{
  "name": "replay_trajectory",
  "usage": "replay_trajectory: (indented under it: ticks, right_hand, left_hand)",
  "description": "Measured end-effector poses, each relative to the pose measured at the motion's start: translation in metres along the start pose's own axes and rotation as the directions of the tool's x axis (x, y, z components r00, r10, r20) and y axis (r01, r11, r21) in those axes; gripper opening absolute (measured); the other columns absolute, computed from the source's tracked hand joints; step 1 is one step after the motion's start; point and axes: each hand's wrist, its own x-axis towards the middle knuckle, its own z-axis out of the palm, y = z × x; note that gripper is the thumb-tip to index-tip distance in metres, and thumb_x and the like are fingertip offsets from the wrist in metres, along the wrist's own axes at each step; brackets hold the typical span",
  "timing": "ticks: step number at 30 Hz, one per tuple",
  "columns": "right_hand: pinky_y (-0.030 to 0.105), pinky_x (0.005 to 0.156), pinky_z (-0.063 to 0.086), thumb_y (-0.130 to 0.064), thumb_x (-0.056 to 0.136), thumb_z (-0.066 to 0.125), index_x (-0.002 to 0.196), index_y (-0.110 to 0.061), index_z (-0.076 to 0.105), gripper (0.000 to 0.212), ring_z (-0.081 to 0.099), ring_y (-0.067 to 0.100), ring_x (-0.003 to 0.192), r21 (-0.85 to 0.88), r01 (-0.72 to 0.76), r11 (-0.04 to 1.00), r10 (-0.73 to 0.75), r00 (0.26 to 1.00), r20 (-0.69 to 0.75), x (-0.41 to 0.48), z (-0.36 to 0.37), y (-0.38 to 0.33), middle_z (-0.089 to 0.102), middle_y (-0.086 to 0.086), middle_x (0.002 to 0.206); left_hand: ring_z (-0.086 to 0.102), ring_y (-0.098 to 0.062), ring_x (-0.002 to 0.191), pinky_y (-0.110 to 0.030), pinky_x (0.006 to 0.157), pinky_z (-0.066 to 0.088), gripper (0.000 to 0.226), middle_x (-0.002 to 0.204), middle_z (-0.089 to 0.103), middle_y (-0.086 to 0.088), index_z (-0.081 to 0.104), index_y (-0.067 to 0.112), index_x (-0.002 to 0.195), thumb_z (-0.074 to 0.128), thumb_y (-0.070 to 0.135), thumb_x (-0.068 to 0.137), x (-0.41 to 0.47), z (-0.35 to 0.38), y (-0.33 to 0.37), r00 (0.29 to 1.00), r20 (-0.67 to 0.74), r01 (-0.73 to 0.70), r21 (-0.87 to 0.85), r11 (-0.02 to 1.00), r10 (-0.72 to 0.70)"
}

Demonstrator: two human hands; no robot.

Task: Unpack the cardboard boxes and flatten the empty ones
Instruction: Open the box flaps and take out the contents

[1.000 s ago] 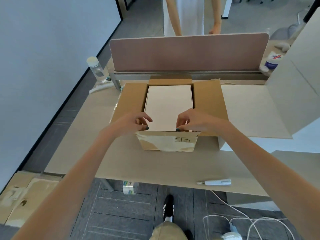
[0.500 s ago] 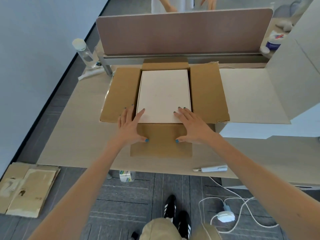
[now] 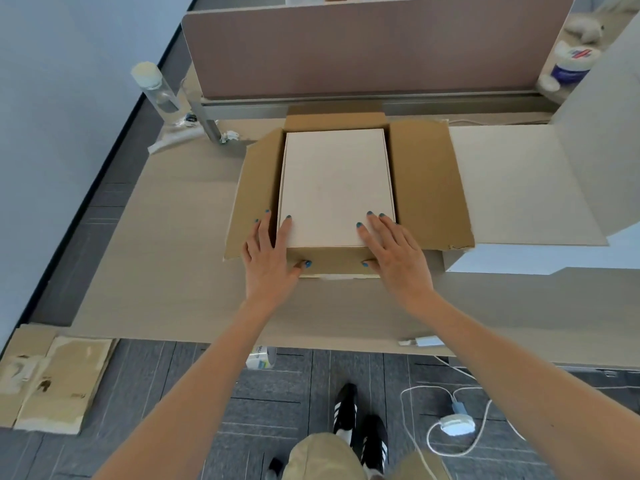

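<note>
A brown cardboard box (image 3: 426, 181) sits open on the desk, its four flaps spread outward. A flat white box (image 3: 336, 181) fills its inside. My left hand (image 3: 270, 251) lies with straight fingers over the box's near left corner, one finger on the white box, the thumb on the near flap. My right hand (image 3: 391, 251) lies the same way on the near right corner, fingertips on the white box. Neither hand holds anything.
A large white opened box (image 3: 519, 188) lies at the right, touching the brown flap. A box cutter (image 3: 420, 341) rests at the desk's front edge. A water bottle (image 3: 157, 86), a divider panel (image 3: 374, 46), flattened cardboard (image 3: 52, 379) and a tape roll (image 3: 259, 356) on the floor.
My hands went from gripping the near flap upright to pressing it down flat. Now they have slid forward a little, fingertips reaching the white box's near corners.
</note>
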Motion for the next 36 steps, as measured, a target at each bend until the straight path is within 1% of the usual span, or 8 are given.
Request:
replay_trajectory:
  ticks: [4, 8, 13, 19, 25, 31, 33, 36]
  right_hand:
    - [0.04, 0.117, 0.026, -0.041, 0.081, 0.071, 0.149, -0.014, 0.031, 0.083, 0.028, 0.028, 0.143, 0.023, 0.001, 1.0, -0.002, 0.997, 0.079, -0.001, -0.007, 0.0, 0.026, 0.01, 0.157]
    - [0.037, 0.121, 0.008, -0.052, 0.084, 0.065, 0.154, -0.016, 0.006, 0.098, 0.001, 0.023, 0.149, 0.066, 0.032, 0.997, -0.047, 0.971, 0.233, 0.003, -0.02, 0.004, -0.002, 0.008, 0.162]
    - [0.034, 0.119, 0.0, -0.058, 0.084, 0.061, 0.153, -0.016, -0.01, 0.108, -0.013, 0.019, 0.148, 0.374, -0.197, 0.906, 0.047, 0.926, 0.374, 0.016, -0.044, 0.001, -0.016, 0.004, 0.16]
    - [0.037, 0.118, 0.014, -0.04, 0.101, 0.041, 0.152, -0.001, 0.002, 0.075, 0.008, 0.025, 0.148, 0.487, -0.443, 0.753, 0.288, 0.887, 0.361, 0.035, -0.052, -0.014, 0.006, 0.014, 0.16]
    - [0.043, 0.115, 0.024, -0.034, 0.097, 0.047, 0.147, 0.003, 0.014, 0.07, 0.017, 0.029, 0.144, 0.534, -0.651, 0.54, 0.507, 0.758, 0.411, 0.061, -0.051, -0.03, 0.016, 0.017, 0.155]
    - [0.037, 0.086, 0.041, -0.035, 0.093, 0.052, 0.127, 0.004, 0.037, 0.053, 0.046, 0.034, 0.12, 0.432, -0.723, 0.539, 0.595, 0.69, 0.412, 0.08, -0.056, -0.021, 0.05, 0.018, 0.128]
    - [0.033, 0.074, 0.041, -0.037, 0.093, 0.052, 0.127, 0.004, 0.036, 0.056, 0.054, 0.034, 0.112, 0.384, -0.748, 0.54, 0.582, 0.662, 0.472, 0.088, -0.056, -0.014, 0.053, 0.016, 0.124]
    - [0.031, 0.069, 0.04, -0.044, 0.091, 0.056, 0.13, 0.004, 0.035, 0.065, 0.057, 0.032, 0.108, 0.315, -0.757, 0.573, 0.57, 0.643, 0.511, 0.096, -0.056, -0.007, 0.055, 0.013, 0.122]
  left_hand:
    - [0.017, -0.043, 0.147, -0.057, 0.111, 0.027, 0.089, 0.162, 0.015, -0.018, 0.029, 0.022, 0.154, 0.07, 0.054, 0.082, 0.001, -0.002, -0.009, 0.996, 0.042, -0.086, 0.057, 0.995, 0.084]
    - [0.01, -0.041, 0.15, -0.057, 0.117, 0.017, 0.084, 0.163, 0.012, -0.016, 0.023, 0.024, 0.157, 0.056, 0.06, 0.088, 0.004, -0.008, -0.02, 0.985, 0.072, -0.159, 0.069, 0.985, 0.154]
    - [-0.002, -0.031, 0.151, -0.048, 0.119, 0.001, 0.068, 0.164, 0.005, -0.012, 0.012, 0.027, 0.158, 0.033, 0.057, 0.1, 0.002, -0.025, -0.014, 0.981, 0.107, -0.167, 0.016, 0.986, 0.164]
    - [0.019, -0.033, 0.145, -0.041, 0.114, 0.019, 0.054, 0.161, 0.015, -0.015, 0.02, 0.018, 0.154, 0.032, 0.041, 0.106, 0.01, -0.033, 0.013, 0.979, 0.103, -0.174, -0.013, 0.985, 0.174]
    - [0.023, -0.039, 0.14, -0.043, 0.111, 0.031, 0.055, 0.157, 0.013, -0.024, 0.024, 0.008, 0.149, 0.04, 0.037, 0.105, 0.027, -0.03, 0.041, 0.989, 0.148, 0.033, -0.078, 0.996, -0.022]
    - [0.056, -0.039, 0.11, -0.04, 0.082, 0.046, 0.063, 0.135, 0.038, -0.021, 0.013, 0.007, 0.151, 0.044, 0.036, 0.103, 0.048, -0.039, 0.046, 0.966, 0.218, 0.168, -0.136, 0.976, -0.135]
    - [0.058, -0.041, 0.106, -0.038, 0.076, 0.041, 0.068, 0.135, 0.038, -0.021, 0.009, 0.01, 0.153, 0.043, 0.04, 0.103, 0.06, -0.041, 0.042, 0.946, 0.29, 0.2, -0.176, 0.964, -0.143]
    - [0.055, -0.039, 0.112, -0.035, 0.079, 0.037, 0.074, 0.141, 0.034, -0.018, 0.004, 0.019, 0.155, 0.047, 0.046, 0.1, 0.075, -0.039, 0.036, 0.909, 0.392, 0.285, -0.326, 0.902, -0.145]
